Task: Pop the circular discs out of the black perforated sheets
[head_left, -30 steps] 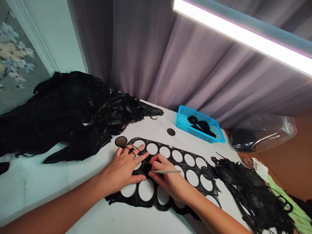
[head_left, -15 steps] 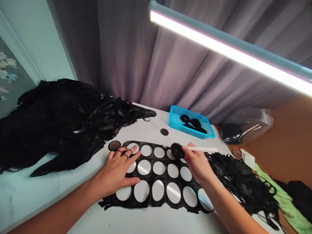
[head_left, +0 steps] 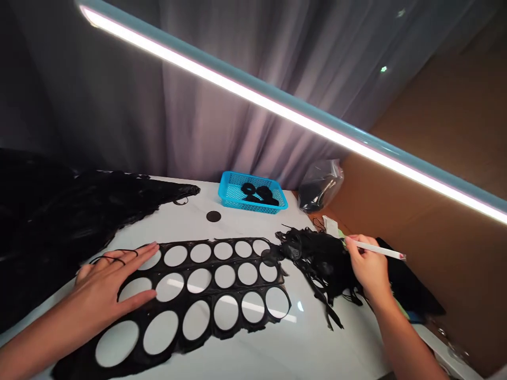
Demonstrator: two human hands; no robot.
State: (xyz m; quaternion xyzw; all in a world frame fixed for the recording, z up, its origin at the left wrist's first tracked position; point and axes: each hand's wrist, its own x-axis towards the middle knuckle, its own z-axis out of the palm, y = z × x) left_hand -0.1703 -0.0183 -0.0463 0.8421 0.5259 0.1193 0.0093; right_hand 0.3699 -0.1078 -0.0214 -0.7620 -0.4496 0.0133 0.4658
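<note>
My left hand (head_left: 114, 282) lies with its fingers spread on the left part of a thin black sheet (head_left: 191, 293) full of round cut-outs. Thin black loops circle some of its fingers. The white table shows through the holes. My right hand (head_left: 370, 266) is closed around a slim white pen-like stick (head_left: 380, 250) whose end points to the right. This hand is over the right side of a tangled heap of black scraps (head_left: 322, 258). Between sheet and heap lies a dark round piece (head_left: 271, 257), overlapping the sheet's right edge.
A blue perforated basket (head_left: 253, 205) with several black rings stands at the back. In front of it lies a dark disc (head_left: 213, 216). Black material (head_left: 59, 221) is piled on the left. A clear bag (head_left: 320, 184) leans near the brown panel (head_left: 443, 137). A bright tube lamp (head_left: 277, 105) crosses overhead.
My view has turned right. My right hand has moved right from the sheet to the scrap heap; the black round scrap it held is out of its fingers, while the stick stays.
</note>
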